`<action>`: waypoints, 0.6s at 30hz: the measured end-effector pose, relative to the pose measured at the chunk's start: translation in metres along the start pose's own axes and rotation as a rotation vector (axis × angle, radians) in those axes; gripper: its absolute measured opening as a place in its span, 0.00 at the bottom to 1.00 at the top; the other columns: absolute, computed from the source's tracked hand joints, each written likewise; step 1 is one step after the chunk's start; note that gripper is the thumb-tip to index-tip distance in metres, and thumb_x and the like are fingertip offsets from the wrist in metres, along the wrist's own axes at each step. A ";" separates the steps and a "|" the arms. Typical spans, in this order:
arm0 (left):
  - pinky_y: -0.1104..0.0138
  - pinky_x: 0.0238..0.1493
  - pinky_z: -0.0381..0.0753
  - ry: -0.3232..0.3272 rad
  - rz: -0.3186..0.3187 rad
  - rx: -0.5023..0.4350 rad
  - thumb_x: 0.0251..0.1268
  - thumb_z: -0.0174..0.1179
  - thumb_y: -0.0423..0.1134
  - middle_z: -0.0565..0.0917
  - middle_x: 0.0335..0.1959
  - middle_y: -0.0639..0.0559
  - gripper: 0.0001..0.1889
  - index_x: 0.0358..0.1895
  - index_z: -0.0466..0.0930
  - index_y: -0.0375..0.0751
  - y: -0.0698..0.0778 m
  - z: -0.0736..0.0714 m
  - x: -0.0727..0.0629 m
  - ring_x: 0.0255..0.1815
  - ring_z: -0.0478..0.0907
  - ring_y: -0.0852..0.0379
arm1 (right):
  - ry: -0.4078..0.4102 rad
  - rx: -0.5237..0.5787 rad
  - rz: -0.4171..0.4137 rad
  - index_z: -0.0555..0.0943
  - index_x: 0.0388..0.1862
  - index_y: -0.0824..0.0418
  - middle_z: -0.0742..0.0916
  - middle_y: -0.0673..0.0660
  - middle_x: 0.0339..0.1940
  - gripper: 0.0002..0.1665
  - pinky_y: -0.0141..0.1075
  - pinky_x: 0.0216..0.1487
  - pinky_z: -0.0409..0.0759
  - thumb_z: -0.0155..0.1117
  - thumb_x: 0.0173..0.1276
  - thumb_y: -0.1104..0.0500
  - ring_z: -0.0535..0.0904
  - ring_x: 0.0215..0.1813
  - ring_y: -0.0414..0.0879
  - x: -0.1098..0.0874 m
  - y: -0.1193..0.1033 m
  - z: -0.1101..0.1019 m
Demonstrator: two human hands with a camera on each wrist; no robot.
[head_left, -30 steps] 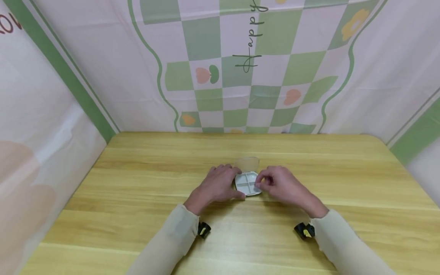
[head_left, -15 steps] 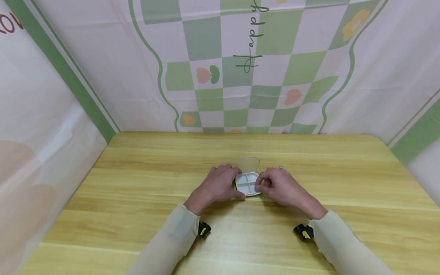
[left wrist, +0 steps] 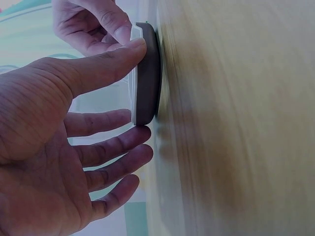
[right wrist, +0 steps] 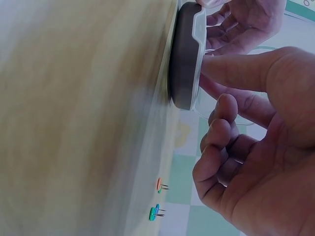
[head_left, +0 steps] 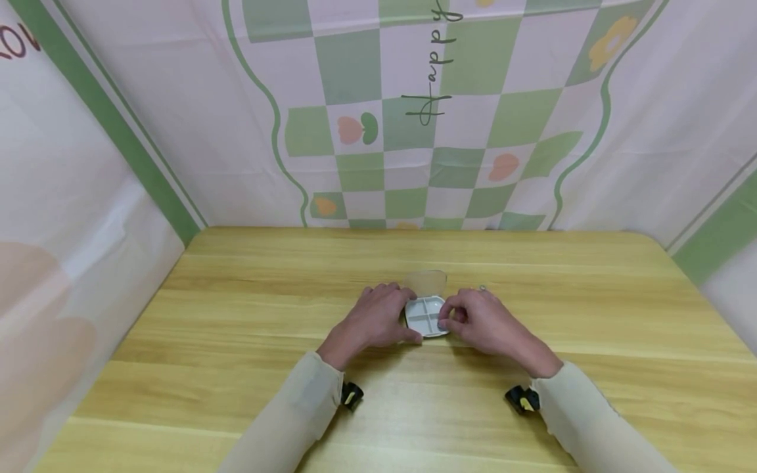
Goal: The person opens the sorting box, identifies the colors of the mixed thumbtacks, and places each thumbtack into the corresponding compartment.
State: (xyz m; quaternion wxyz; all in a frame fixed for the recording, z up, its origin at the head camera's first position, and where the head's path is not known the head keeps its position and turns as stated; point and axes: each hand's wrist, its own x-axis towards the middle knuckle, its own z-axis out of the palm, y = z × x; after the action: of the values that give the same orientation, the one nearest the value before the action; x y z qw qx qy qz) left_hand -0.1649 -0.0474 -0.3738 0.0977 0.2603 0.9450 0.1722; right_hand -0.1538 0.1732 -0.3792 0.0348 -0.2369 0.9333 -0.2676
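Observation:
A four-compartment pill box point(head_left: 421, 321), white inside with a dark base point(left wrist: 150, 73), sits on the table, its clear lid point(head_left: 427, 282) swung back. My left hand point(head_left: 381, 316) steadies it from the left, thumb on the near edge and index finger at the far side; the other fingers extend loosely in the left wrist view. My right hand point(head_left: 481, 318) reaches in from the right, thumb and index finger pinching inside the near right compartment. A small bluish bit shows at those fingertips; its kind is mostly hidden. In the right wrist view the remaining fingers are curled in.
Beyond the right hand, several small thumbtack-like pieces with metal pins lie on the table: an orange one point(right wrist: 159, 184), a green one point(right wrist: 152, 214) and a blue one point(right wrist: 157, 207). The wooden table point(head_left: 296, 256) meets a patterned cloth point(head_left: 355, 66) behind.
My right hand has shifted very slightly toward me, its fingertips lower in the near right compartment. My left hand and the pill box have stayed put.

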 end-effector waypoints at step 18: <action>0.56 0.56 0.70 -0.003 -0.008 0.002 0.53 0.77 0.56 0.81 0.51 0.53 0.38 0.65 0.77 0.42 0.001 -0.001 0.000 0.48 0.75 0.55 | 0.010 0.043 0.033 0.87 0.35 0.57 0.76 0.49 0.23 0.02 0.35 0.27 0.67 0.68 0.68 0.63 0.69 0.24 0.43 -0.003 0.003 -0.012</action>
State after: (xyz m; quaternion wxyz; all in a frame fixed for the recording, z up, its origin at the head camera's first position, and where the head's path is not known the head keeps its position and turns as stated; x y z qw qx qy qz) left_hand -0.1643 -0.0464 -0.3726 0.0996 0.2571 0.9460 0.1707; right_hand -0.1543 0.1823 -0.3705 0.0395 -0.2195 0.9313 -0.2880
